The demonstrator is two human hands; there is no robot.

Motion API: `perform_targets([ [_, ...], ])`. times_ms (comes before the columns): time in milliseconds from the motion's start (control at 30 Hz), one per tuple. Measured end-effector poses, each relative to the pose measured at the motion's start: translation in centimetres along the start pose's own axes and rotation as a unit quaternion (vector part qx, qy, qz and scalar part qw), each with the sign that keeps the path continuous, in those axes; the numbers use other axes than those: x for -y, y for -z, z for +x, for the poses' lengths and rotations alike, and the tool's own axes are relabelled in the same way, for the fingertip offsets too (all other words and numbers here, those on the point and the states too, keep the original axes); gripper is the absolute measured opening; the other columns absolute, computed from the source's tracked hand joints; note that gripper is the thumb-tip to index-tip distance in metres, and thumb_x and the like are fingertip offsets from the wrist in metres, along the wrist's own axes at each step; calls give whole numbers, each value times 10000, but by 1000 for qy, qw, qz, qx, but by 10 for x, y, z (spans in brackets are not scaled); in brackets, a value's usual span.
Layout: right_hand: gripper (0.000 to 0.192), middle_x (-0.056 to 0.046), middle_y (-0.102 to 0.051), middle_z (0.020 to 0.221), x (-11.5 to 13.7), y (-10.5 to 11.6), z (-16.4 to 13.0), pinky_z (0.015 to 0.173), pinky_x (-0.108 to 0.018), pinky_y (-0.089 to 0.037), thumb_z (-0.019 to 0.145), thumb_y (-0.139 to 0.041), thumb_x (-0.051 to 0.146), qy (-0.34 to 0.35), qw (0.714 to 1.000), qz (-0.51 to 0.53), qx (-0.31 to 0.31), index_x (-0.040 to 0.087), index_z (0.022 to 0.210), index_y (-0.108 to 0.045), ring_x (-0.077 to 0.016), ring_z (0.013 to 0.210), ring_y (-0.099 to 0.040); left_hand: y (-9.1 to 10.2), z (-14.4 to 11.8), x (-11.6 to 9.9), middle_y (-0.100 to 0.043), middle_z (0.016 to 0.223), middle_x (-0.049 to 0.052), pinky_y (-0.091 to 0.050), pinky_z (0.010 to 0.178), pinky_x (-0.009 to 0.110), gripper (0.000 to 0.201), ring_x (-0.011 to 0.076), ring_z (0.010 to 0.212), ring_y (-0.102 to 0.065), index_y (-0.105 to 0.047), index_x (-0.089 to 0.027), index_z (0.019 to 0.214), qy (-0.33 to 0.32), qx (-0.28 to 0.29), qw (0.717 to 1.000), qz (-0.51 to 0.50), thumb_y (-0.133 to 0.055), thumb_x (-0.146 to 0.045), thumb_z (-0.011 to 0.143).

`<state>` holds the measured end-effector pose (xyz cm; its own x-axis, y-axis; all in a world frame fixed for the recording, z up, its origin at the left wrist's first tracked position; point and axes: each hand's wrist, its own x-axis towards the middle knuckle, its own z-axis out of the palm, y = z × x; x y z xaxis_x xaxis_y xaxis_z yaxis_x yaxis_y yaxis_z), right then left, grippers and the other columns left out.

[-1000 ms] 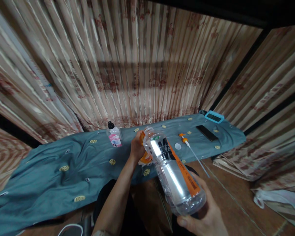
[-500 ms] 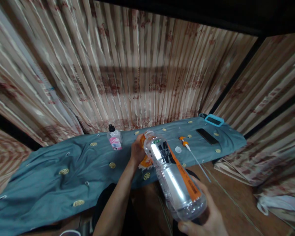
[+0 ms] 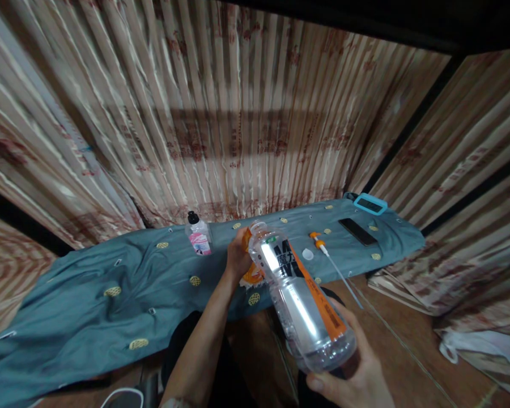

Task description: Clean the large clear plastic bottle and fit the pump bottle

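Observation:
My right hand is wrapped around the lower end of a large clear plastic bottle with a silver, black and orange label. The bottle lies tilted, its uncapped mouth pointing away from me and up to the left. Beside that mouth, my left hand is closed around an orange item, mostly hidden behind the bottle, so its kind is unclear. An orange pump head with a long clear tube lies right of the bottle, close to a small whitish disc.
On the blue-green cloth stands a small clear bottle with a black cap and pink label. A dark phone and a blue-framed device lie at the right. Pleated curtains hang behind. A white cable loop shows at the bottom left.
Both hands keep their hold and hardly move. The view has shifted slightly, and the clear bottle's base sits a touch higher and further left.

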<state>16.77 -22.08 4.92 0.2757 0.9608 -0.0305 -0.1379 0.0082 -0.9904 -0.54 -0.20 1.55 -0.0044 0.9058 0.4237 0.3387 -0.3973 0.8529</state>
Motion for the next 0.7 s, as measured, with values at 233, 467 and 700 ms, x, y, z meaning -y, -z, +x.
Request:
perform_targets([
  [233,1010,-97,-767,1181,-3,2,1,852,-270,-602,458,-979,557,0,1000,0,1,234,1310,-542,-292,1028,-762,0,0,-2,-750,959,63,-550,790,354,240,248,882,-718,-617,-209,1000,1,4,1000,8,-618,-327,790],
  [467,982,-65,-759,1212,-6,4,1,874,-263,-597,456,-996,499,11,1000,6,0,268,1309,-568,-283,1087,-742,0,0,-2,-746,971,82,-547,799,360,245,249,889,-719,-611,-194,1000,3,6,1000,11,-616,-323,793],
  [700,1014,-105,-745,1241,-6,5,2,888,-305,-605,480,-978,537,11,1000,-8,13,241,1345,-541,-317,1104,-736,1,1,-3,-751,957,70,-553,784,359,240,254,892,-725,-620,-202,1004,14,5,1000,19,-622,-337,806],
])
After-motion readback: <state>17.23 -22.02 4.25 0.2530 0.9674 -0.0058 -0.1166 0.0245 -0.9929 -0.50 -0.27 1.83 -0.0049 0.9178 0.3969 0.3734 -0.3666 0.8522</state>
